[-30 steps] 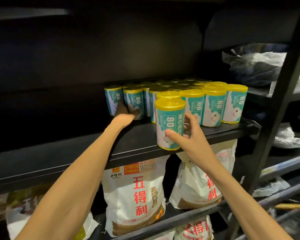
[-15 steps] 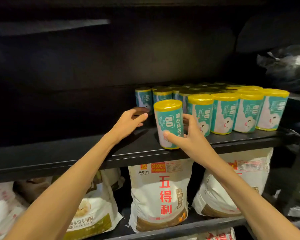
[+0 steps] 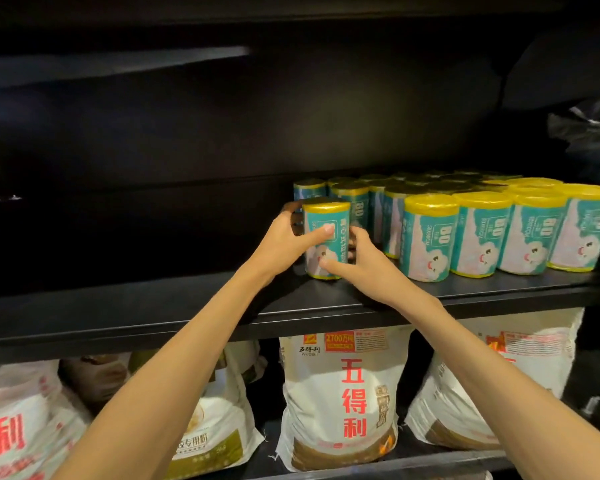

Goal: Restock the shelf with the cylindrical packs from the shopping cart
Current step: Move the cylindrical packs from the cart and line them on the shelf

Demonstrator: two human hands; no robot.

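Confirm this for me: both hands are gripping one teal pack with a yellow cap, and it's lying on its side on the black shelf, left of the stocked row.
Not quite. The teal pack stands upright on the black shelf, yellow cap on top, as the head view shows. The rest holds: the left hand and right hand both grip it, and it is left of the stocked row.

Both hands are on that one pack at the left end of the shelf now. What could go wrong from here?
1. The held pack stands upright close to the packs behind it; sliding it further in could knock them over.
2. The left hand and right hand wrap its sides, so pulling the fingers out could tip it.
3. It sits apart from the front row, which could leave an uneven line.
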